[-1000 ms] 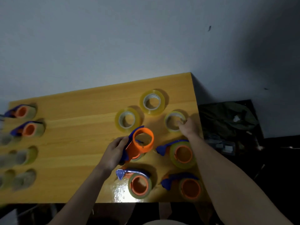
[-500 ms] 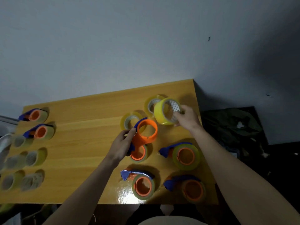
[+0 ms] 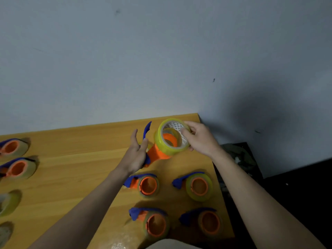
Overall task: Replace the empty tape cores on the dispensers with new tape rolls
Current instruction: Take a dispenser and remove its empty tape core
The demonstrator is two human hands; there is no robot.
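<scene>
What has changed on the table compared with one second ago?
The right hand picked a yellow-green tape roll off the wooden table and brought it over the orange dispenser hub, raised by the left hand. The other dispensers stayed.

A new tape roll (image 3: 171, 136), yellow-tinted and clear with a white patterned core, is held tilted above the bench near its far right corner, its opening slipped partly over the orange hub of a lifted dispenser (image 3: 158, 151), whose blue handle (image 3: 147, 130) points up. Four loaded dispensers lie flat near the right edge: two in a middle row (image 3: 148, 185) (image 3: 198, 186) and two by the near edge (image 3: 155, 224) (image 3: 209, 222), each orange-hubbed with a blue handle pointing left.
</scene>
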